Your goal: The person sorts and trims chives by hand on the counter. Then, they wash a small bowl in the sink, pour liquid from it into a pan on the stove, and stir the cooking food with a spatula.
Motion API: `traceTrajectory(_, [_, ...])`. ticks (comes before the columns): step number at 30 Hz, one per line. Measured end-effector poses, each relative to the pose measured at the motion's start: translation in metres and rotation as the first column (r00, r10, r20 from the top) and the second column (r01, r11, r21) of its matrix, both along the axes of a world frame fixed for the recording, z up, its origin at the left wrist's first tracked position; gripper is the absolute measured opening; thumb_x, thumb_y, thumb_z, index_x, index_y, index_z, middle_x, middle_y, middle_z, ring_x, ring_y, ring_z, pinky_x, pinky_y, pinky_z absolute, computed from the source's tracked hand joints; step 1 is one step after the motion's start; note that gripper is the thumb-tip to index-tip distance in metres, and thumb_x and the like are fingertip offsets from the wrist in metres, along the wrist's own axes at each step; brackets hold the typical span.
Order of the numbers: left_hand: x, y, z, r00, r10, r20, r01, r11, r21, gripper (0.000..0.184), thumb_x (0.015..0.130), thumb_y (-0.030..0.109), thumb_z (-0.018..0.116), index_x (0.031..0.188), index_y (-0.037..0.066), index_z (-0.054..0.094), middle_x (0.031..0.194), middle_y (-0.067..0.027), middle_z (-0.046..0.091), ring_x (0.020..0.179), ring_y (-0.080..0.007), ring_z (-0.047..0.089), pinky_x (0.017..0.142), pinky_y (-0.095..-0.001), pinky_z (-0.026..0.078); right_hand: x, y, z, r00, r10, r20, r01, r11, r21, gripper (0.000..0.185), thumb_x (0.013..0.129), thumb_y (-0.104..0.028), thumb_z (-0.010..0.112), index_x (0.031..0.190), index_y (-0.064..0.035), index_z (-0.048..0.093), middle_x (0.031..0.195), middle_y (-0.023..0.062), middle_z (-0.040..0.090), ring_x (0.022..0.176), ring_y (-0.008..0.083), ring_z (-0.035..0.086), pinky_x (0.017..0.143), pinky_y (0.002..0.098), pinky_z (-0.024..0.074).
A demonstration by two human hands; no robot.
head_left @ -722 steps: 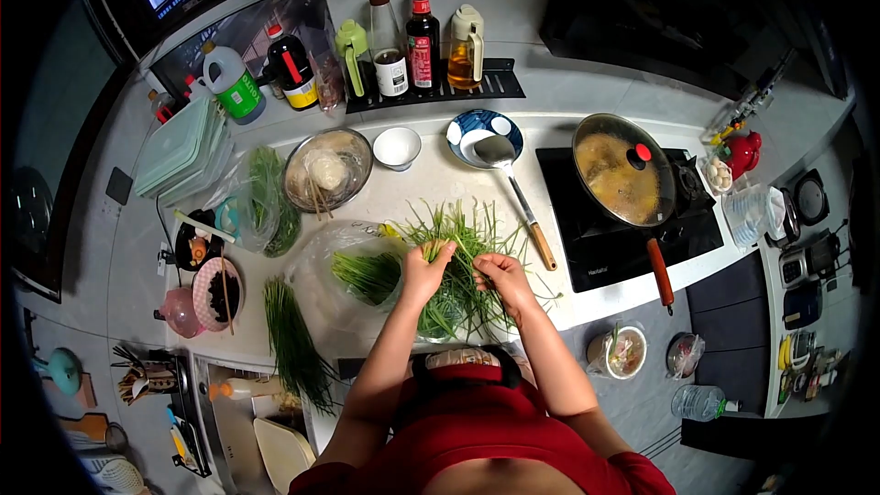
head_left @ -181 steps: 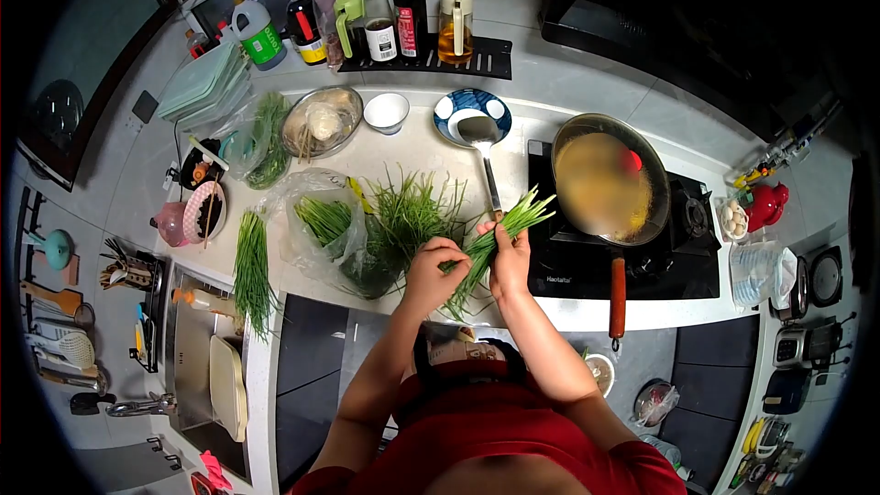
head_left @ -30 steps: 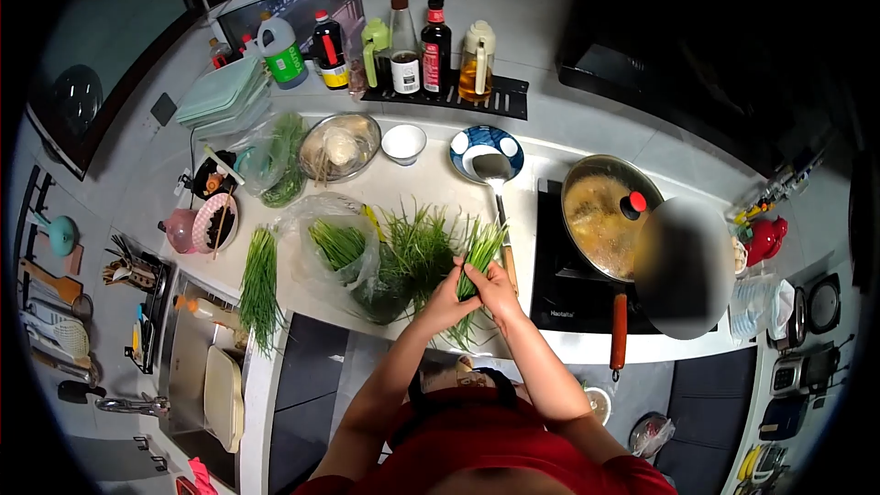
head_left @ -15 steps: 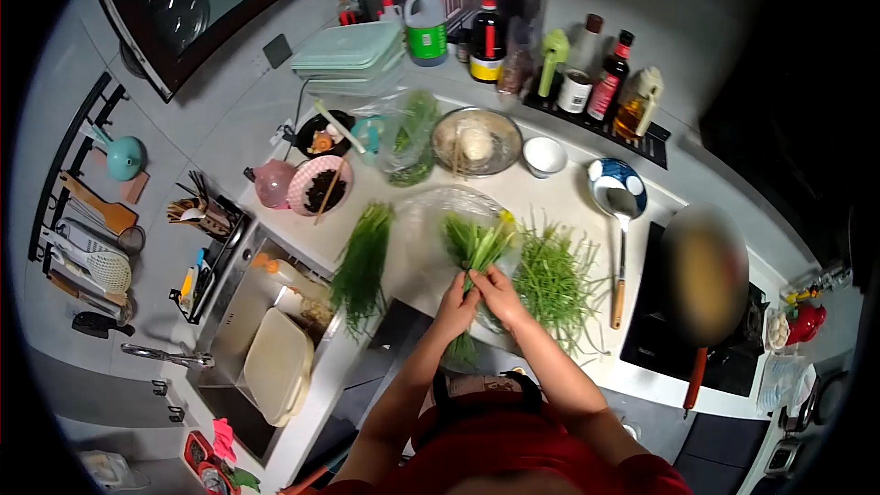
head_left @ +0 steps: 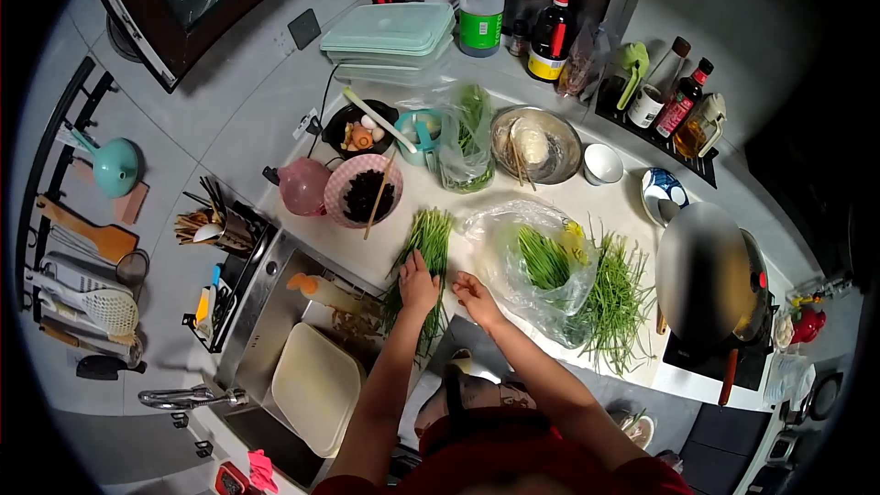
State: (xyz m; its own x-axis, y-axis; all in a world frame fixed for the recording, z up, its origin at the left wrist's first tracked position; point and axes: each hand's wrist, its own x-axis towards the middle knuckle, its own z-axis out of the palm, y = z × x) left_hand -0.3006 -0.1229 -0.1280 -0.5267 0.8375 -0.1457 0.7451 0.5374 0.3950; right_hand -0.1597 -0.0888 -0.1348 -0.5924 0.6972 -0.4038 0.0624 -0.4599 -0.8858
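Left hand [head_left: 419, 287] lies over the bundle of green stems [head_left: 429, 234], fingers slightly spread, apparently to steady or gather it. Right hand [head_left: 475, 298] is held just beside the bundle, on the side toward the plastic bag [head_left: 500, 257], fingers curled inward; whether they pinch anything cannot be established. The bundle lies left of the bag on the counter [head_left: 339, 247], stems roughly aligned, presumably for orderly handling; its lower ends overhang the edge. Loose greens [head_left: 619, 302] lie tangled directly right of the bag, seemingly kept apart from the aligned bundle. Beyond the bag's left side, chopsticks [head_left: 380, 194] rest across a pink bowl [head_left: 344, 217], likely to keep them off the counter.
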Motion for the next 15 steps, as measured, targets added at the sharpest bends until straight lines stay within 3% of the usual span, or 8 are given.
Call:
traceTrajectory(2, [-0.005,0.0,-0.025,0.995,-0.071,-0.068,0.06,0.988,-0.145,0.073,0.077,0.02,0.059,0.133,-0.002,0.018,0.133,-0.017,0.028,0.118,-0.0322,0.032,0.094,-0.0396,0.033,-0.001,-0.001,-0.003,0.999,-0.011,0.049,0.01,1.0,0.007,0.044,0.087,-0.02,0.051,0.126,-0.0089,0.036,0.114,0.0013,0.05,0.099,0.0115,0.048,0.083,0.0265,0.0381])
traceTrajectory(6, [-0.003,-0.005,-0.024,0.992,0.005,-0.124,0.0,0.999,0.037,0.075,0.076,0.021,0.059,0.133,-0.002,0.017,0.135,-0.0152,0.026,0.118,-0.0312,0.031,0.096,-0.0408,0.03,0.003,0.004,-0.013,0.995,-0.078,0.066,0.082,0.995,-0.052,0.029,0.086,-0.021,0.052,0.111,-0.0067,0.052,0.11,0.0035,0.053,0.097,0.012,0.049,0.082,0.0258,0.0387])
traceTrajectory(8, [0.001,-0.007,-0.021,0.976,0.067,-0.207,-0.005,0.958,0.286,0.055,0.074,0.024,0.062,0.119,0.0,0.041,0.125,-0.0136,0.037,0.112,-0.0314,0.036,0.092,-0.0419,0.032,0.01,0.014,-0.016,0.988,-0.047,0.144,0.063,0.993,-0.104,0.022,0.085,-0.02,0.053,0.099,-0.0053,0.061,0.109,0.0052,0.053,0.097,0.0127,0.05,0.082,0.0262,0.0394])
traceTrajectory(10, [0.008,-0.005,0.0,0.979,0.083,-0.185,0.012,0.886,0.464,0.039,0.073,0.025,0.064,0.104,0.003,0.056,0.116,-0.0114,0.045,0.107,-0.031,0.04,0.089,-0.0421,0.033,0.015,0.015,-0.007,0.993,-0.117,0.007,0.115,0.983,0.147,0.017,0.083,-0.018,0.056,0.09,-0.0042,0.064,0.109,0.0067,0.053,0.096,0.0137,0.05,0.082,0.0276,0.04])
traceTrajectory(11, [0.013,-0.001,0.005,0.985,0.067,-0.157,0.041,0.801,0.597,0.02,0.073,0.024,0.064,0.079,0.005,0.063,0.102,-0.0081,0.051,0.097,-0.0305,0.044,0.084,-0.0418,0.035,0.018,0.015,-0.003,0.987,-0.148,-0.062,0.16,0.949,0.27,0.015,0.082,-0.016,0.058,0.085,-0.0037,0.066,0.109,0.0074,0.053,0.096,0.0142,0.051,0.083,0.0283,0.0404])
traceTrajectory(12, [0.017,0.002,0.003,0.981,0.028,-0.194,0.093,0.805,0.586,0.016,0.075,0.021,0.061,0.075,0.005,0.063,0.097,-0.0068,0.053,0.093,-0.0297,0.046,0.081,-0.0409,0.036,0.021,0.016,-0.008,0.983,-0.182,-0.031,0.177,0.878,0.445,0.023,0.078,-0.009,0.061,0.101,-0.004,0.06,0.108,0.0078,0.053,0.094,0.0154,0.05,0.083,0.0284,0.0409])
traceTrajectory(14, [0.04,0.013,0.02,0.993,-0.069,-0.099,0.114,0.808,0.578,0.015,0.076,0.018,0.06,0.076,0.004,0.064,0.098,-0.0086,0.053,0.093,-0.0309,0.046,0.08,-0.0398,0.037,0.032,0.017,0.033,0.953,-0.302,-0.039,0.297,0.898,0.325,0.041,0.076,-0.003,0.062,0.115,-0.0058,0.051,0.107,0.0078,0.053,0.095,0.0161,0.05,0.081,0.0257,0.0422])
traceTrajectory(15, [0.055,0.022,0.026,0.991,-0.12,-0.057,0.13,0.783,0.609,0.016,0.076,0.013,0.058,0.088,0.003,0.062,0.102,-0.0112,0.052,0.097,-0.0322,0.046,0.082,-0.0393,0.038,0.042,0.021,0.032,0.946,-0.323,-0.01,0.303,0.877,0.373,0.048,0.076,-0.001,0.06,0.121,-0.007,0.044,0.106,0.0067,0.053,0.089,0.0142,0.052,0.074,0.0242,0.045])
